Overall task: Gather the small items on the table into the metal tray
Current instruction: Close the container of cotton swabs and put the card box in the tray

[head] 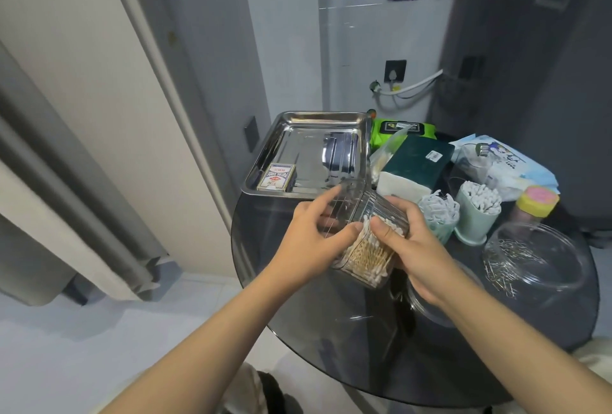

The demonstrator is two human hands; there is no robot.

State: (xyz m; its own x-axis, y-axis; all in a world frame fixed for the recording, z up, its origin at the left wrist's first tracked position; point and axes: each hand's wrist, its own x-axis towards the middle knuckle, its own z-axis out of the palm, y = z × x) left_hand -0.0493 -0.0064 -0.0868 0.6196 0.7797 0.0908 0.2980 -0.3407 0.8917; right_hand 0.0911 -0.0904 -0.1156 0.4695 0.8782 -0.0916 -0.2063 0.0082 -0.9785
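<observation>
A clear ribbed plastic jar of cotton swabs (366,249) lies tilted between both hands above the dark round glass table (331,340). My left hand (311,231) grips its clear upper end, thumb across the front. My right hand (410,248) wraps the body from the right, thumb pressing on the swabs' side. The shiny metal tray (308,145) sits at the table's far left edge. A small box of playing cards (276,177) lies in its near left corner.
Right of the tray lie a green wipes pack (397,128), a dark green tissue pack (417,165) and a blue-white packet (506,165). Two pale green swab cups (477,211), a yellow-lidded jar (536,201) and a clear bowl of pins (530,258) stand on the right.
</observation>
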